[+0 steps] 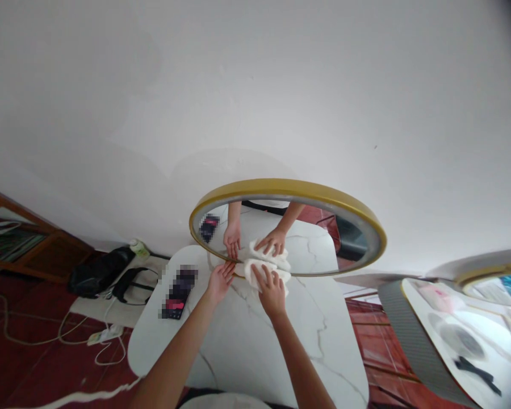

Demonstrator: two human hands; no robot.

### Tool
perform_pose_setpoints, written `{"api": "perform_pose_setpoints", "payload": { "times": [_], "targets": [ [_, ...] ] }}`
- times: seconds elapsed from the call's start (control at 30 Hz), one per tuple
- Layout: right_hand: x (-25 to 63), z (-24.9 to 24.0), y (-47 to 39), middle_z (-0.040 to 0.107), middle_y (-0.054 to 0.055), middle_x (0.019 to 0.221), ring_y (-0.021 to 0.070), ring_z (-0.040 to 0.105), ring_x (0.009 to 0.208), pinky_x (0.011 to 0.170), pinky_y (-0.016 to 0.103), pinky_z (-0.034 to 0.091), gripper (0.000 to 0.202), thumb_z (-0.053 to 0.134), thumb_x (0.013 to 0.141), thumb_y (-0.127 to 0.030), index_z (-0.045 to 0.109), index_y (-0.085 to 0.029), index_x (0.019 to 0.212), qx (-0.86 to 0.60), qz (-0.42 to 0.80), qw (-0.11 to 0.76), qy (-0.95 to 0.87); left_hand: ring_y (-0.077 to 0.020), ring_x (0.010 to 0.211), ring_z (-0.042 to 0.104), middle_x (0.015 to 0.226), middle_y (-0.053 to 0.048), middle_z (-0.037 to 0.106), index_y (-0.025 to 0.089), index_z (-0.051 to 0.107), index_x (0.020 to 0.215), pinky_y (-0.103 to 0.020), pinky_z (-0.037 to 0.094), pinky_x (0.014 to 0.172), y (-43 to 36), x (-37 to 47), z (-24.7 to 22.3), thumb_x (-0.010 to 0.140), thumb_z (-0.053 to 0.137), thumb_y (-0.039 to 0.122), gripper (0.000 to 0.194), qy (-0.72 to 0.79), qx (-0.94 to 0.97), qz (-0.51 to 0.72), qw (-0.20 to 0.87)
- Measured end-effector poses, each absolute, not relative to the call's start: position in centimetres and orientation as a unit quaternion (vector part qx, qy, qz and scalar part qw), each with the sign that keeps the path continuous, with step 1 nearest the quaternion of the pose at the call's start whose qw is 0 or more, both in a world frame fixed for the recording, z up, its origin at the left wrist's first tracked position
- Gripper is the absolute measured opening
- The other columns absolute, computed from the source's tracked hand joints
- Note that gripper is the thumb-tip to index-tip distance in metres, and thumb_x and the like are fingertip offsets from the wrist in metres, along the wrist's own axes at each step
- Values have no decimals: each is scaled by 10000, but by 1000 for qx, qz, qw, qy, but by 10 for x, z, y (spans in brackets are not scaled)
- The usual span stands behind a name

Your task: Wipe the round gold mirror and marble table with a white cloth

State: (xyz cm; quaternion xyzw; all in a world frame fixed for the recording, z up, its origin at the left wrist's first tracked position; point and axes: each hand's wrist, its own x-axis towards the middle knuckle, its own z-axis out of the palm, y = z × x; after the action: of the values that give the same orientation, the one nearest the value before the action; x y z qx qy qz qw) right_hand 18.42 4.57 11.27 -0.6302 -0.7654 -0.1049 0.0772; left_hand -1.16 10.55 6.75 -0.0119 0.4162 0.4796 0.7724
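Observation:
A round mirror [315, 238] with a gold frame leans at the wall on a white marble-patterned table [315, 335]. My right hand [270, 289] presses a folded white cloth [255, 270] against the lower part of the mirror, its fingers spread over the cloth. To the left of the cloth, my left hand [222, 279] touches the mirror's lower rim with its fingers stretched out, holding nothing. Both hands and the cloth show again as reflections in the glass.
A pixelated dark item with a pink patch [179, 292] lies on the table's left side. Left of the table are a black bag [100, 271], a power strip [105, 335] and loose cables on a red floor. On the right stands another table [434, 335] with a second gold-framed mirror [494, 272].

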Motion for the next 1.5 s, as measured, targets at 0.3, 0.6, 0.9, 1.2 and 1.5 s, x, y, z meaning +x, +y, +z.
{"api": "perform_pose_setpoints", "payload": {
  "times": [0.3, 0.6, 0.9, 1.2, 1.5],
  "targets": [
    [166, 148, 65, 417, 11, 1398, 280, 407, 1131, 903, 422, 391, 724, 515, 824, -150, 225, -441, 1419, -623, -151, 158, -751, -163, 931, 638, 976, -40, 669, 196, 610, 895, -297, 446, 821, 102, -9, 68, 826, 470, 240, 162, 408, -11, 486, 773],
    [165, 111, 51, 410, 0, 1425, 248, 438, 1142, 803, 346, 428, 764, 466, 806, -70, 207, -436, 1424, -654, -41, 26, -755, -144, 771, 646, 942, -57, 677, 187, 611, 965, -257, 464, 672, 108, -13, 72, 817, 469, 233, 210, 423, 2, 479, 769],
    [152, 166, 65, 321, -30, 1482, 304, 371, 1179, 899, 442, 385, 740, 462, 841, -149, 134, -430, 1442, -621, -111, 142, -763, -154, 882, 647, 960, -55, 672, 190, 624, 907, -263, 488, 715, 110, -28, 75, 825, 460, 214, 184, 450, 8, 520, 726],
    [155, 132, 57, 329, 1, 1482, 260, 406, 1182, 858, 397, 413, 749, 456, 830, -105, 157, -427, 1437, -636, -29, 40, -770, -119, 883, 632, 963, -28, 666, 207, 629, 934, -215, 480, 671, 112, -29, 96, 829, 467, 174, 196, 455, 32, 577, 677],
    [137, 187, 68, 303, -12, 1494, 302, 376, 1213, 912, 456, 396, 724, 467, 864, -188, 109, -428, 1445, -600, -94, 146, -781, -104, 803, 632, 886, -2, 650, 225, 597, 894, -237, 502, 727, 110, -28, 94, 824, 485, 181, 139, 456, 45, 582, 672]
  ]
}}
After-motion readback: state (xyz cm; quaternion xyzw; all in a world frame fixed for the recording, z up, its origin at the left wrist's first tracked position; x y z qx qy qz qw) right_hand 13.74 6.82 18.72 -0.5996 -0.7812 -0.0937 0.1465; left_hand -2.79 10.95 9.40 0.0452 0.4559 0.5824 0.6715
